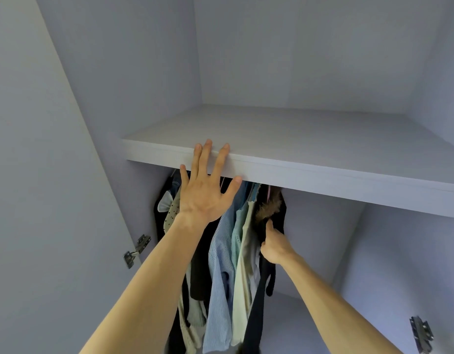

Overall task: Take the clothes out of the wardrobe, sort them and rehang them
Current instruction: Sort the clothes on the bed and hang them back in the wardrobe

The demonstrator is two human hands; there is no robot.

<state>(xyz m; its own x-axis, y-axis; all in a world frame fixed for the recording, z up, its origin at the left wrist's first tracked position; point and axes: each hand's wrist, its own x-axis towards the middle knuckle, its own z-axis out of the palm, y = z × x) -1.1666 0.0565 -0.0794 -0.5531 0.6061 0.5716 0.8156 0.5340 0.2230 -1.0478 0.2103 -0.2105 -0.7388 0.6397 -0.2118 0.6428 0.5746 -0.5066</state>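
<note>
Wardrobe shelf (310, 172) — hidden tops of clothes (222, 254)

The shelf (323, 175) hides from you whatever the clothes (220, 277) hang from. Your left hand (208, 195) covers the tops of the garments behind it. The fingers of your right hand (275, 247) are buried in the black garment (259, 315); only the thumb shows. The bottom edge cuts off the hems.

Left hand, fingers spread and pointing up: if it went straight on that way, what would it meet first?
Most likely the front edge of the shelf; fingertips of the left hand overlap it, though whether they touch is unclear.
</note>
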